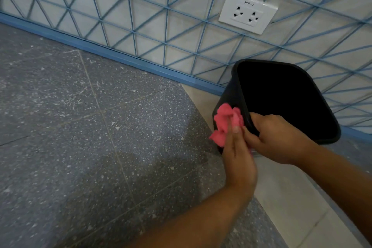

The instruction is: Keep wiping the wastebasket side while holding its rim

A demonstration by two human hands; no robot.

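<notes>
A black plastic bin (pixel 285 94) stands tilted on the floor by the wall, and its inside looks dark. My right hand (pixel 279 139) grips the near rim of the bin, fingers curled over the edge. My left hand (pixel 239 159) presses a crumpled pink cloth (pixel 225 125) against the bin's outer left side with straight fingers. Part of the cloth is hidden under those fingers.
The floor is grey speckled tile (pixel 90 127) with a pale strip (pixel 285 197) along the wall. The wall carries a blue line pattern, a blue skirting (pixel 112 54) and a white double socket (pixel 248 12) above the bin.
</notes>
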